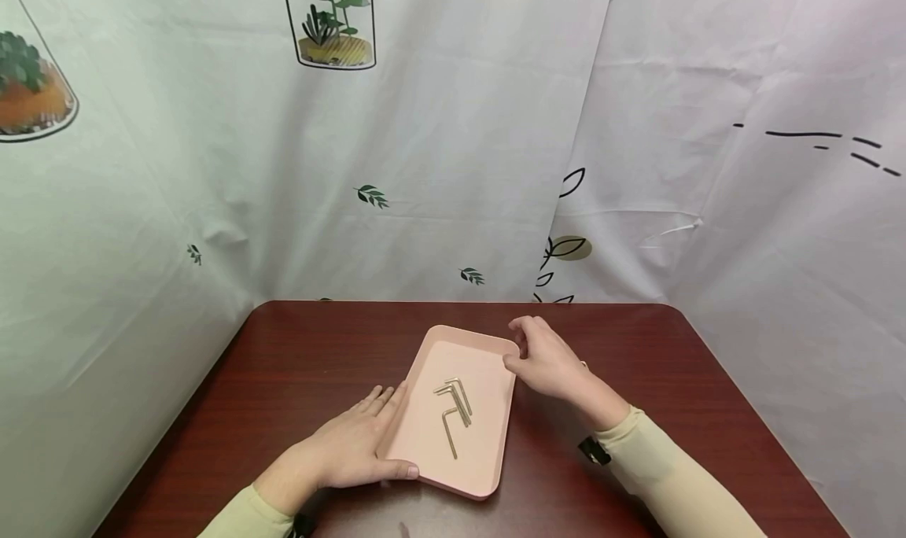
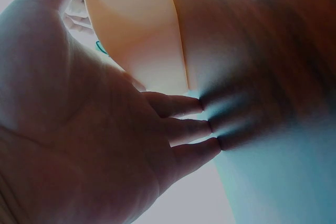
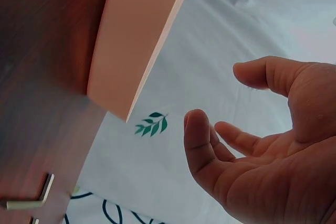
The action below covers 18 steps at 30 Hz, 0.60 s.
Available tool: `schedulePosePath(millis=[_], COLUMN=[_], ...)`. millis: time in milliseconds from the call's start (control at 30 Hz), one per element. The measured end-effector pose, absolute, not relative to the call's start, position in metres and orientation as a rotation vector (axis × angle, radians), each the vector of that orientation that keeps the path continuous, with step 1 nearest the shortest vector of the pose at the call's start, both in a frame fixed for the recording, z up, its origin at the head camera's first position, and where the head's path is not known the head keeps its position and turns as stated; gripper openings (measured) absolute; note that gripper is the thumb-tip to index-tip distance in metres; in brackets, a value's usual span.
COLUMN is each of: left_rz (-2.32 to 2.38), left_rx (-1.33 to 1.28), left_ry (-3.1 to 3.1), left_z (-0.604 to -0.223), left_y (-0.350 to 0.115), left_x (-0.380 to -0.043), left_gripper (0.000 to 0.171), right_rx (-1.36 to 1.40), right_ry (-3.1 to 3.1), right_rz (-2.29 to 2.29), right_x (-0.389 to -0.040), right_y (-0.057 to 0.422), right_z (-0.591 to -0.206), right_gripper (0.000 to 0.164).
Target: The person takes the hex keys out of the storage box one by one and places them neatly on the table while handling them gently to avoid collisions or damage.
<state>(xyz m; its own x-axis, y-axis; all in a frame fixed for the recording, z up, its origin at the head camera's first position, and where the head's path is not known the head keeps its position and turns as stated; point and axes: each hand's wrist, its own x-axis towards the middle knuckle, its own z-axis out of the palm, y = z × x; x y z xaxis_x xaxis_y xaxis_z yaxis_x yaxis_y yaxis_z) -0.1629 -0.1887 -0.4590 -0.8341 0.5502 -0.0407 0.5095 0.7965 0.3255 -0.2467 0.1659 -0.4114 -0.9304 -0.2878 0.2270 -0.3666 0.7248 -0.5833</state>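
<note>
A pink rectangular tray (image 1: 477,451) sits slightly turned on the table, with several brass-coloured hex keys (image 1: 451,436) loosely grouped in its middle. My left hand (image 1: 350,447) lies along the tray's left side, fingers spread and thumb at the near left corner. In the left wrist view, its fingertips reach the table beside the tray wall (image 2: 152,51). By the far right corner is my right hand (image 1: 548,357), fingers loosely bent and thumb apart. Nothing is between them in the right wrist view. More hex keys (image 3: 34,203) lie on the table there, mostly hidden by that hand in the head view.
The dark red wooden table (image 1: 318,349) has rounded far corners. White cloth (image 1: 453,145) printed with plants hangs behind it and along both sides.
</note>
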Motion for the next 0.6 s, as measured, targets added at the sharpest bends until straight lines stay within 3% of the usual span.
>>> schedulePosePath(millis=[600], left_rz=[0.468], left_rx=[0.84], left_ry=[2.848], left_z=[-0.458], left_y=[-0.188], left_x=[-0.162], left_gripper=[0.129], right_rx=[0.662], right_ry=[-2.832], right_rz=[0.967], right_x=[-0.241], right_y=[0.136], right_z=[-0.421], right_gripper=[0.054])
